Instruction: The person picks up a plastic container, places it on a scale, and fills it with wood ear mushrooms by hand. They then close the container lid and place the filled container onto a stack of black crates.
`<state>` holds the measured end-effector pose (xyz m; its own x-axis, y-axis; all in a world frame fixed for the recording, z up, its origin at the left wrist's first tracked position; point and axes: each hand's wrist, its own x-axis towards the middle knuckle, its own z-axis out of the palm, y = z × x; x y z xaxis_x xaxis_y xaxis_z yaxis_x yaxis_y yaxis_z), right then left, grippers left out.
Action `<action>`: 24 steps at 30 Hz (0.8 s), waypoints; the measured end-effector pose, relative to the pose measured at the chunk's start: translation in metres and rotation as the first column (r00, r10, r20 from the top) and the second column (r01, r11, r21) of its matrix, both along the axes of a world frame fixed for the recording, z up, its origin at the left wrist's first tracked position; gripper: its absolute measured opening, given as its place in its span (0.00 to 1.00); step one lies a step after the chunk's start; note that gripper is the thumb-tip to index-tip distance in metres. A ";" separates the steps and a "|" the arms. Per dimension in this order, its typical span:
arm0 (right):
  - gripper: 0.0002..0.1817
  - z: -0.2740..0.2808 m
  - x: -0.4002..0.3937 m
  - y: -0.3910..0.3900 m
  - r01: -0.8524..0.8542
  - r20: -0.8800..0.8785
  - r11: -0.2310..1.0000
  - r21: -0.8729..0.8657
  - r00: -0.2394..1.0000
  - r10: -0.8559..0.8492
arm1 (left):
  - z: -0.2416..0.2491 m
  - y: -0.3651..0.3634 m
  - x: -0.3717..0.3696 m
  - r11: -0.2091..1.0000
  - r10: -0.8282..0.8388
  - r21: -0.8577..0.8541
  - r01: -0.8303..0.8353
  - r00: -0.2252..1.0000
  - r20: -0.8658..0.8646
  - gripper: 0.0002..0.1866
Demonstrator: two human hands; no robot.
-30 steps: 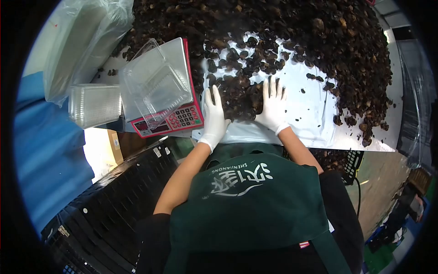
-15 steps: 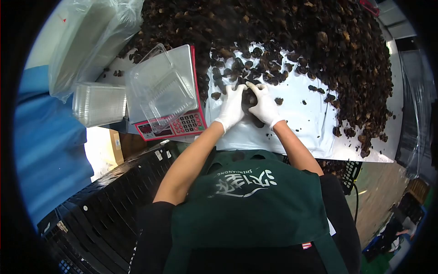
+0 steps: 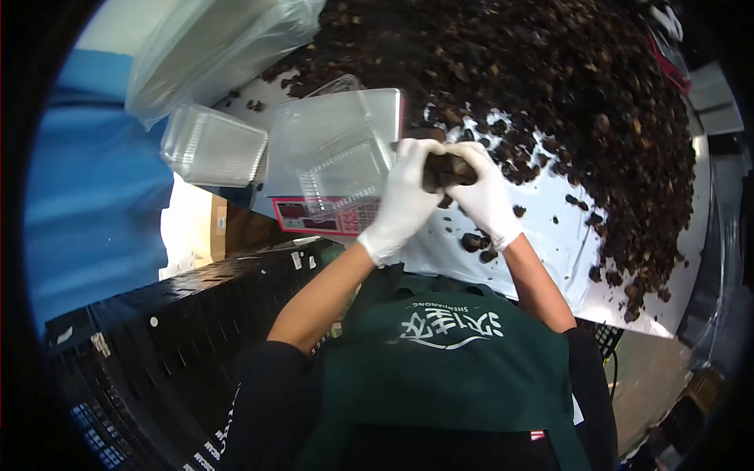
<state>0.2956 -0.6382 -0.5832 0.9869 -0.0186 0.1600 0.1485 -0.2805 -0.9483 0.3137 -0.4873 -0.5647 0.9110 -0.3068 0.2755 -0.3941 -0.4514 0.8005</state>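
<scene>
Both my hands wear white gloves and are cupped around one handful of dark brown wood ear mushrooms (image 3: 448, 170), raised over the work surface. My left hand (image 3: 407, 192) closes on the handful from the left, close to the right edge of the scale. Opposite it, my right hand (image 3: 485, 192) curls round the other side, thumb and fingers against the mushrooms. A clear plastic box (image 3: 339, 169) lies on the red-rimmed scale (image 3: 287, 141). Loose mushrooms are scattered on the white plastic sheet (image 3: 542, 212) below my hands.
A large heap of wood ear mushrooms (image 3: 542, 71) covers the back and right of the table. Stacked clear boxes (image 3: 216, 145) stand left of the scale, beneath a plastic bag (image 3: 212, 59). Black crates (image 3: 196, 330) are at the lower left.
My hands have lifted the mushrooms from the sheet, gathered between them, and are nearer the scale. The view has shifted, so the scale and boxes appear further right.
</scene>
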 end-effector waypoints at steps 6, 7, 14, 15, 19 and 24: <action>0.27 -0.007 0.048 0.109 -0.199 0.288 0.980 -0.013 0.938 0.194 | 0.003 0.109 0.006 0.940 0.230 0.196 -0.279 0.944 0.238 0.34; 0.27 -0.007 0.053 0.118 -0.201 0.308 0.970 -0.136 0.922 0.234 | -0.013 0.129 0.009 0.921 0.214 0.281 -0.269 0.954 0.212 0.34; 0.42 -0.022 0.057 0.129 -0.258 0.102 0.725 -0.638 0.906 0.412 | 0.011 0.159 0.033 0.770 -0.036 0.600 0.219 0.953 -0.302 0.35; 0.42 -0.016 0.056 0.124 -0.273 0.080 0.709 -0.651 0.903 0.422 | 0.012 0.162 0.038 0.763 -0.060 0.593 0.257 0.942 -0.331 0.36; 0.32 -0.002 0.059 0.100 -0.335 0.062 0.774 -0.537 0.900 0.432 | 0.052 0.161 0.057 0.678 -0.279 0.472 0.563 0.792 -0.543 0.29; 0.18 0.021 0.054 0.055 -0.222 -0.199 0.974 -0.051 0.958 0.208 | 0.099 0.177 0.064 0.778 -0.192 0.390 0.492 0.778 -0.598 0.17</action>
